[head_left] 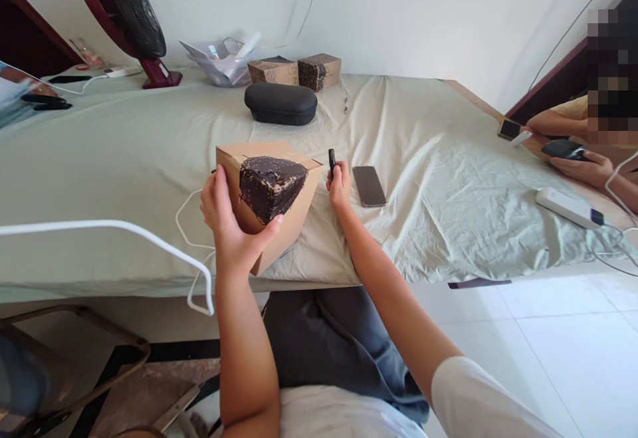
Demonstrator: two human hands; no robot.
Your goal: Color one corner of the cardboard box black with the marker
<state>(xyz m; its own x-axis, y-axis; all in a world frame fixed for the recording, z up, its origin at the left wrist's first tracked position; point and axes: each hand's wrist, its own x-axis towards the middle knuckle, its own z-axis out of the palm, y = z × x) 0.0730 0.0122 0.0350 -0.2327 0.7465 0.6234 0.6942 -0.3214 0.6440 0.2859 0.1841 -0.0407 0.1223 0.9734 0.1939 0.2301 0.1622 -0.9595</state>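
A brown cardboard box stands tilted near the table's front edge, one corner toward me. Dense black ink covers that corner over several faces, with small bare specks showing through. My left hand grips the box from its left side, the thumb lying along the lower edge of the inked patch. To the right of the box, my right hand is closed around a black marker that points upward. The marker is apart from the box. A dark phone lies flat just right of my right hand.
Behind the box sits a black zip case, with two drawn-on boxes farther back. A fan and a plastic basket stand at the back left. White cable crosses the left. At right, another person's hand holds a dark object.
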